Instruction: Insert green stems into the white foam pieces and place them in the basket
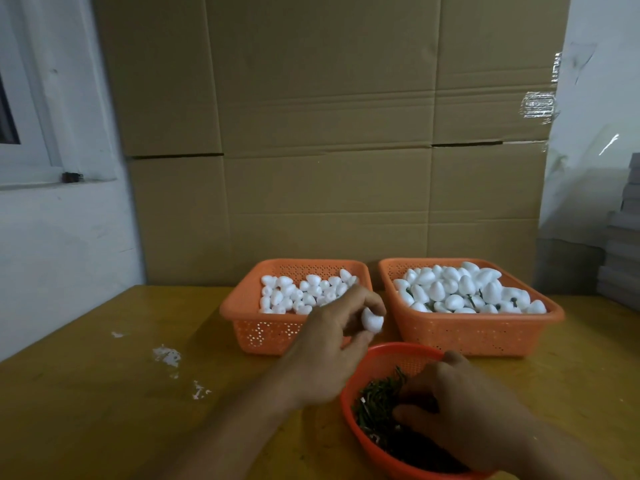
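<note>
Left forearm [242, 407] comes in from bottom centre, angled up & right. Left hand [332, 344] is raised, back toward the camera, wrist slightly bent; thumb and fingers [372, 301] curl in and pinch a foam piece [372, 322] at the tips. Right hand [460, 410] sits lower, near the bottom right edge, palm down, knuckles up, fingers curled downward into the green stems [377, 403] of the round bowl [391, 353]. Whether it grips a stem can't be made out. Hands close, not touching.
</note>
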Demonstrator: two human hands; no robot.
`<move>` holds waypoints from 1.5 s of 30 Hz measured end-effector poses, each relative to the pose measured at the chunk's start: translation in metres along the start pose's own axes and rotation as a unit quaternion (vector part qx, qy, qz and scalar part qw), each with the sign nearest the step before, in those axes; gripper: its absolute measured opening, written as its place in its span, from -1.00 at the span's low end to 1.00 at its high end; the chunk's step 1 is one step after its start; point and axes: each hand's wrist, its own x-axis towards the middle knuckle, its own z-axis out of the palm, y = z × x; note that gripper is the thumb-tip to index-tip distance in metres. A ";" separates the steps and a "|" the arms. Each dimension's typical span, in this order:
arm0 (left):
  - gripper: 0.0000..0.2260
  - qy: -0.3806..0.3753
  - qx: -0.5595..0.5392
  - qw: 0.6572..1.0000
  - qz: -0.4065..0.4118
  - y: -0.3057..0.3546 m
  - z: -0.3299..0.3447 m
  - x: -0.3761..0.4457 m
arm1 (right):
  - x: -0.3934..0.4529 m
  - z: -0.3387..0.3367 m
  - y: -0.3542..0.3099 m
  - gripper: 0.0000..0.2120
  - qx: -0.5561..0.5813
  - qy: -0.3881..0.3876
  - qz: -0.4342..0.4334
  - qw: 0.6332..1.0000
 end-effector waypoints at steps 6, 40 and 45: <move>-0.75 -0.016 -0.068 0.996 -0.047 0.000 0.015 -0.017 | -0.001 -0.002 0.000 -0.64 -0.017 -0.047 -0.003 0.999; -0.76 0.065 -0.450 0.857 -0.242 0.010 0.013 -0.023 | 0.001 -0.011 -0.023 -0.84 0.474 0.277 -0.002 0.836; -0.84 0.043 -0.449 0.856 -0.253 0.012 0.013 -0.024 | -0.001 -0.010 -0.031 -0.86 0.547 0.273 -0.032 0.791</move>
